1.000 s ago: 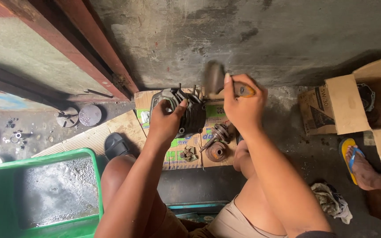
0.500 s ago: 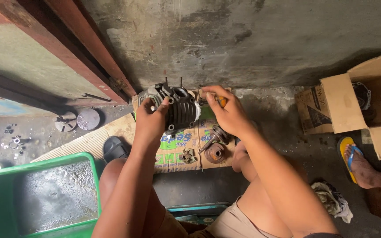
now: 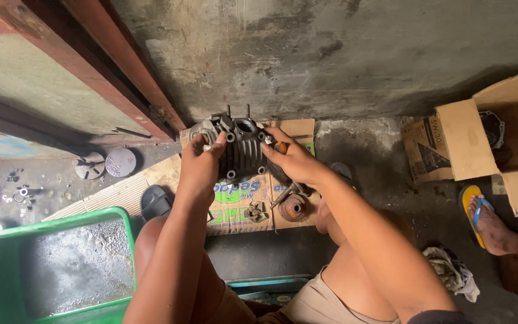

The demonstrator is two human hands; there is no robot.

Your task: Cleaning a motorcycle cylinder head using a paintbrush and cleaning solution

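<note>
The left hand (image 3: 199, 165) grips the left side of a grey finned engine cylinder (image 3: 241, 150), thumb laid across its upper edge, and holds it up just above a flattened piece of cardboard (image 3: 235, 207) on the concrete floor (image 3: 367, 174), close to the wall. The right hand (image 3: 295, 162) is clenched round a small tool with an orange handle (image 3: 280, 146), its tip pressed against the right side of the cylinder. Under the hands, on the cardboard, lie a rusty round metal part (image 3: 294, 207) and a smaller metal piece (image 3: 256, 211). A black sandal (image 3: 154, 201) sits beside the left knee, and a green plastic tub (image 3: 49, 270) stands at lower left. An open cardboard box (image 3: 499, 138) is on the right, with another person's foot in a yellow sandal (image 3: 484, 222) near it.
</note>
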